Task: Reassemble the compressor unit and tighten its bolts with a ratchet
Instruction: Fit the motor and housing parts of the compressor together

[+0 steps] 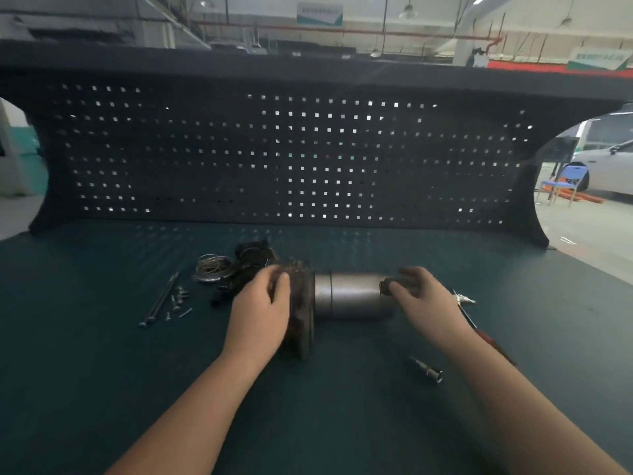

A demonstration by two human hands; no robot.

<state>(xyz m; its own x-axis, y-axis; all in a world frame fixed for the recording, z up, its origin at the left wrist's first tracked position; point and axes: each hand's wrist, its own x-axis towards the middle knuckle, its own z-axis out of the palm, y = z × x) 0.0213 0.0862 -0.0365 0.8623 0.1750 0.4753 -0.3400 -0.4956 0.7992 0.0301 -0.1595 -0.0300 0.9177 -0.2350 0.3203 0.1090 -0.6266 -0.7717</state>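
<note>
Left hand (262, 305) grips the compressor's (349, 296) dark end plate (303, 313); right hand (423, 296) holds its right end. Compressor lies mid-bench (102, 337). Bolts (164, 299), rings (212, 267) lie left; socket (428, 370), ratchet (464, 299) right, partly hidden by the right forearm.

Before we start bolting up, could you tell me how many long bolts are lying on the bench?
2: the long bolts lie side by side left of the compressor unit, beside some small screws. Others could be hidden behind the hands.
</note>
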